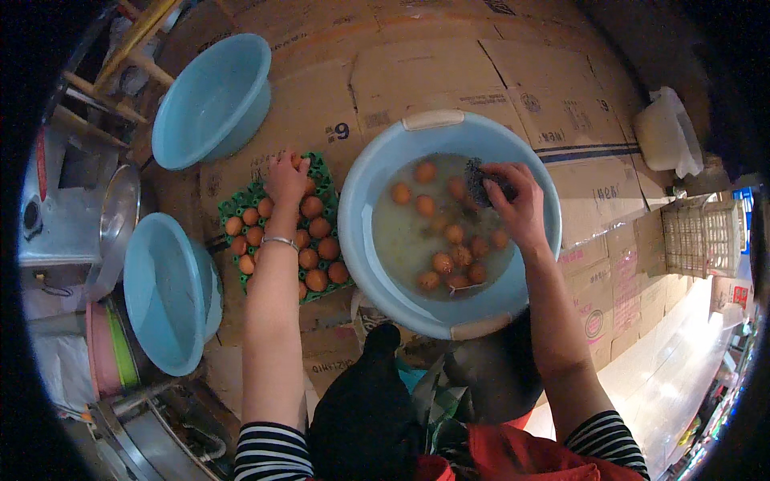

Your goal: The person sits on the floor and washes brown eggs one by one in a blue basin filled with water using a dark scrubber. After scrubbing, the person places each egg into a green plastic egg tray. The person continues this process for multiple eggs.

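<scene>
My left hand reaches to the far edge of a green egg tray, its fingers on a brown egg. Rows of brown eggs fill much of this tray; some cups at its far left hold none. Over the right part of a large blue plastic basin, my right hand pinches a dark mesh scouring pad. Cloudy water stands in the basin, with several brown eggs lying in it.
Two smaller blue basins stand at the left, near a metal pan. Flattened cardboard covers the floor. A white bucket with a plastic liner and a pale plastic crate are at the right.
</scene>
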The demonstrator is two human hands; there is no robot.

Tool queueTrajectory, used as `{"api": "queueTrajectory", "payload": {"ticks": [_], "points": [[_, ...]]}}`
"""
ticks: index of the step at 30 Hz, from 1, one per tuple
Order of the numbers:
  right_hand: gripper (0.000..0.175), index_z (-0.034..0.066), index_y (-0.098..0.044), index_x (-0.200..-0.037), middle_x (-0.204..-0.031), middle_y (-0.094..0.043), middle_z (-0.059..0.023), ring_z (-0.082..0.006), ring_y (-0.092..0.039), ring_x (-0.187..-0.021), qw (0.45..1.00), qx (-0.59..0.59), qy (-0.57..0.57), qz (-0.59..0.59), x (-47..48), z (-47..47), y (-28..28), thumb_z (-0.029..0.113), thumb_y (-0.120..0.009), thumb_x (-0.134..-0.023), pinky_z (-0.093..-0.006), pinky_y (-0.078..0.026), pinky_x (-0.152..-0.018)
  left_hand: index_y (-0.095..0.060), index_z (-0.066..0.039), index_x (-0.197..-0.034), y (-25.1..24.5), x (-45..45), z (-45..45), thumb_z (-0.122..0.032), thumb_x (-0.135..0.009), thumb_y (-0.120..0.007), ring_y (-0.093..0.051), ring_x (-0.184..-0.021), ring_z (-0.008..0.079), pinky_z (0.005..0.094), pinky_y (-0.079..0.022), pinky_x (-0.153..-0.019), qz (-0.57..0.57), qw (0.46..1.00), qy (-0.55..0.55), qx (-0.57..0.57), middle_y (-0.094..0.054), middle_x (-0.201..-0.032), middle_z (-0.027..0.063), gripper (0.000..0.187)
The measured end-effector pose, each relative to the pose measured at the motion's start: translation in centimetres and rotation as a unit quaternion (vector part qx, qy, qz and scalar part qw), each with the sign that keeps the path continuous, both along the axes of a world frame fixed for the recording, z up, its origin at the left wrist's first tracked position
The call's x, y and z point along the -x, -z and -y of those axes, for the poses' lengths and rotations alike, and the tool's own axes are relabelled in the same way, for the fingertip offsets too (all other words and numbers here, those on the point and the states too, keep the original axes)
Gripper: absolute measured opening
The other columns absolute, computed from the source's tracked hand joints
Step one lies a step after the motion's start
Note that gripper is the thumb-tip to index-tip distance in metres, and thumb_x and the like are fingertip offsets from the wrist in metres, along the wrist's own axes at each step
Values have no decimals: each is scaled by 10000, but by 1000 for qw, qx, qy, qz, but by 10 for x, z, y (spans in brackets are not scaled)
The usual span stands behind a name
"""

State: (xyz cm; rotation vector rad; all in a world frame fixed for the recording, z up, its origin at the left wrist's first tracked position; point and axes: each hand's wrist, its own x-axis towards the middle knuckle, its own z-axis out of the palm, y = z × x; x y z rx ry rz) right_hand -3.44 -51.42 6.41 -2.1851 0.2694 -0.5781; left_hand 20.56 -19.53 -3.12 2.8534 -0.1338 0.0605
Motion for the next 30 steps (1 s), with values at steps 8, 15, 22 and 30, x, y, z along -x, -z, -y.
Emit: {"api": "queueTrajectory", "payload": {"ticks": [8, 15, 22, 30], "points": [[228, 89, -678, -1000, -953, -605, -128, -281, -613, -859, 1000, -5, -9, 17, 0, -6, -8, 74, -653, -773, -349, -509, -759, -590, -111, -1101, -57, 88, 141, -185, -789, -634, -543, -1039, 317, 449, -443, -847, 81, 898, 386, 197, -588, -1089, 105, 324], [226, 58, -667, -993, -952, -607, -126, -272, -612, -876, 1000, 1, -5, 0, -2, -8, 2, 46, -625, -771, -345, -492, -789, -595, -138, -1125, 11, 123, 158, -262, -849, -548, -565, -1043, 289, 421, -464, -868, -78, 883, 379, -264, -605, -1128, 114, 306], [223, 58, -670, -990, -941, -610, -130, -284, -615, -869, 1000, 13, -24, 0, -3, -8, 2, 55, -625, -772, -346, -495, -784, -607, -132, -1122, 16, 99, 137, -186, -843, -592, -542, -1091, 255, 395, -494, -803, -275, 866, 411, -79, -518, -1251, 86, 285], [220, 93, -670, -996, -969, -606, -140, -331, -604, -885, 998, 40, -10, -54, -11, -4, 56, 98, -639, -778, -401, -502, -801, -551, -110, -1171, -44, 183, 96, -313, -917, -569, -559, -1032, 274, 376, -512, -790, -567, 363, -55, 738, -516, -1159, 63, 325]]}}
